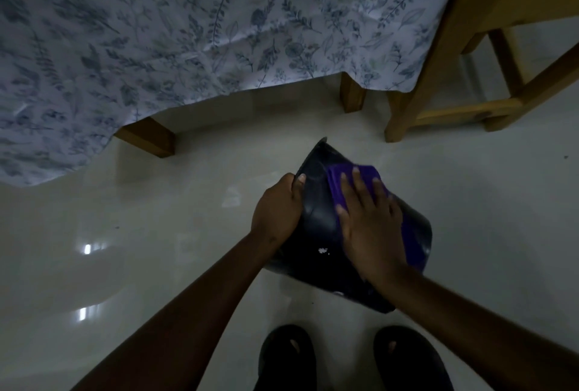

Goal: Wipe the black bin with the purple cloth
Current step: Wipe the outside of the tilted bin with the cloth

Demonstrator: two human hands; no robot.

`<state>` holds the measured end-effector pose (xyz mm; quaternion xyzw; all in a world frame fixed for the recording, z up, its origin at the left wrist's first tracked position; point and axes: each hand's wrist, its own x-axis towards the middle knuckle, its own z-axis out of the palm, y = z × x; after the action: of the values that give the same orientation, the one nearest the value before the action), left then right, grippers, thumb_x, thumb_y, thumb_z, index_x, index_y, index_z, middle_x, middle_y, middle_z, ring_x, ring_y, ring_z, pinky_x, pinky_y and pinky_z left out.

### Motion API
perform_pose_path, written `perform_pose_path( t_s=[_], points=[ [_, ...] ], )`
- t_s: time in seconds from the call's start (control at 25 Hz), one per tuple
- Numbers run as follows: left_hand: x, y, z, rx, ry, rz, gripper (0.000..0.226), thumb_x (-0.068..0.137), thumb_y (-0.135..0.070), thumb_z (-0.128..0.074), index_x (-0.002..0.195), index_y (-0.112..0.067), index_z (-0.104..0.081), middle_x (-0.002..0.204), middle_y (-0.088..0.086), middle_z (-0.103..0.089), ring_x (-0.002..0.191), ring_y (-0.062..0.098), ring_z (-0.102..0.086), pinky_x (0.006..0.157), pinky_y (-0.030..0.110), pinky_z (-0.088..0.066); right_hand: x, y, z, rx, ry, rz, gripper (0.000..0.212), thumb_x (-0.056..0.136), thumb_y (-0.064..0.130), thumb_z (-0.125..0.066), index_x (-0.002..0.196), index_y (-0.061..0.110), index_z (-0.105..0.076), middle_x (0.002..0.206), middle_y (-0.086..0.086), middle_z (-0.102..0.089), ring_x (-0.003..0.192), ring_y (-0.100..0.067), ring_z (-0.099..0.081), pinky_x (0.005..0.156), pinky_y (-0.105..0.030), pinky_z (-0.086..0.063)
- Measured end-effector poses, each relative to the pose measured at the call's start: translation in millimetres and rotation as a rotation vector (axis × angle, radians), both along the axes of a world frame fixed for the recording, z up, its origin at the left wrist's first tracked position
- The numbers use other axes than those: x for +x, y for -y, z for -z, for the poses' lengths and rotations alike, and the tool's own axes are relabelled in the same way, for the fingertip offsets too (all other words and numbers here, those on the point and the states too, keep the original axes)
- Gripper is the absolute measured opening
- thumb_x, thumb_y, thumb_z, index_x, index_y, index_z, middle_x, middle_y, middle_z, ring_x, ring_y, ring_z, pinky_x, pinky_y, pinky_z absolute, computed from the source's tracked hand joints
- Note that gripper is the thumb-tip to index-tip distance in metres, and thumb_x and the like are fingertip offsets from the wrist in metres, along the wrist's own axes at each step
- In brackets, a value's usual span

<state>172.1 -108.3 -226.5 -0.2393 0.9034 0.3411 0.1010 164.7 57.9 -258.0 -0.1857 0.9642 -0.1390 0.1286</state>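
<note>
The black bin [319, 227] lies tilted on its side above the pale floor, just in front of my feet. My left hand [279, 208] grips its left edge, thumb curled over the rim. The purple cloth [338, 177] is spread over the bin's upper side. My right hand [369, 224] presses flat on the cloth with its fingers spread. A strip of the cloth also shows at the bin's right edge, past my right wrist. A small white mark sits on the bin's near side.
A bed with a floral sheet [188, 30] hangs over wooden legs [150, 136] at the back and left. A wooden chair or stool frame [438, 77] stands at the back right. My feet in black slippers [288, 356] are at the bottom. The floor [125, 234] is glossy tile.
</note>
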Motion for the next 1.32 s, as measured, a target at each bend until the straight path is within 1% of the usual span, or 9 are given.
perform_pose_path(
  t_s=[0.16,0.36,0.44,0.6,0.76,0.84,1.04,1.24,1.32],
  points=[
    [9,3,3,0.004,-0.040,0.014,0.039,0.101,-0.042,-0.027,0.084,-0.016,-0.051,0.074,-0.002,-0.058,0.069,0.016,-0.057,0.065,0.027,-0.038,26,1,-1,-0.065,-0.056,-0.171,0.055,0.099,0.039,-0.024,0.152,0.027,-0.017,0.161,-0.004,-0.017,0.147,-0.033,-0.014,0.111,-0.053,-0.021],
    [13,2,-2,0.029,-0.029,-0.012,0.042,0.101,-0.044,-0.028,0.085,-0.014,-0.052,0.079,0.001,-0.062,0.073,0.019,-0.059,0.066,0.029,-0.040,-59,4,13,-0.234,0.193,0.213,0.053,0.100,0.044,-0.022,0.148,0.022,-0.030,0.151,-0.007,-0.042,0.134,-0.028,-0.043,0.110,-0.048,-0.035],
    [13,0,-2,0.030,-0.016,-0.020,0.043,0.100,-0.046,-0.028,0.083,-0.015,-0.051,0.078,0.002,-0.062,0.073,0.021,-0.059,0.066,0.031,-0.043,-27,-10,9,-0.149,0.122,0.222,0.055,0.099,0.043,-0.021,0.150,0.021,-0.025,0.154,-0.008,-0.036,0.138,-0.032,-0.037,0.110,-0.051,-0.033],
    [4,2,1,0.010,-0.040,0.010,0.039,0.101,-0.044,-0.029,0.082,-0.017,-0.050,0.080,0.002,-0.061,0.075,0.021,-0.058,0.067,0.030,-0.041,52,-3,-5,-0.056,-0.013,-0.035,0.058,0.097,0.043,-0.016,0.153,0.027,-0.015,0.162,-0.003,-0.014,0.147,-0.033,-0.012,0.111,-0.054,-0.019],
    [-1,2,-3,0.060,-0.013,0.050,0.040,0.101,-0.041,-0.028,0.095,-0.013,-0.055,0.090,0.003,-0.061,0.084,0.022,-0.058,0.075,0.032,-0.044,-37,0,7,-0.170,0.065,0.075,0.054,0.100,0.044,-0.017,0.150,0.024,-0.024,0.157,-0.005,-0.030,0.142,-0.028,-0.032,0.112,-0.051,-0.032],
    [-4,4,-4,0.041,0.017,0.057,0.037,0.101,-0.043,-0.028,0.085,-0.019,-0.051,0.081,0.000,-0.058,0.079,0.022,-0.057,0.070,0.031,-0.041,-44,-13,14,-0.203,0.135,0.191,0.055,0.100,0.043,-0.021,0.150,0.021,-0.027,0.154,-0.007,-0.035,0.138,-0.029,-0.039,0.110,-0.049,-0.035],
    [-31,1,-3,-0.058,0.064,0.168,0.037,0.100,-0.045,-0.030,0.078,-0.019,-0.046,0.075,0.002,-0.054,0.073,0.025,-0.055,0.064,0.031,-0.037,44,-27,-1,-0.063,-0.019,-0.016,0.057,0.096,0.044,-0.028,0.150,0.027,-0.026,0.158,-0.003,-0.027,0.139,-0.037,-0.032,0.099,-0.056,-0.039],
    [-6,11,-16,0.115,0.040,0.220,0.024,0.097,-0.042,-0.043,0.100,-0.020,-0.052,0.083,-0.012,-0.059,0.074,0.003,-0.057,0.058,0.014,-0.042,-15,-19,6,-0.171,0.000,0.012,0.055,0.100,0.043,-0.026,0.151,0.024,-0.017,0.160,-0.006,-0.019,0.146,-0.031,-0.021,0.111,-0.055,-0.030],
    [19,17,-14,0.041,0.029,0.180,0.030,0.096,-0.046,-0.041,0.098,-0.018,-0.052,0.082,-0.004,-0.064,0.074,0.013,-0.063,0.059,0.019,-0.045,-23,-22,11,-0.208,0.059,0.048,0.056,0.101,0.042,-0.025,0.152,0.025,-0.012,0.161,-0.006,-0.016,0.146,-0.031,-0.019,0.112,-0.055,-0.029]
  ],
)
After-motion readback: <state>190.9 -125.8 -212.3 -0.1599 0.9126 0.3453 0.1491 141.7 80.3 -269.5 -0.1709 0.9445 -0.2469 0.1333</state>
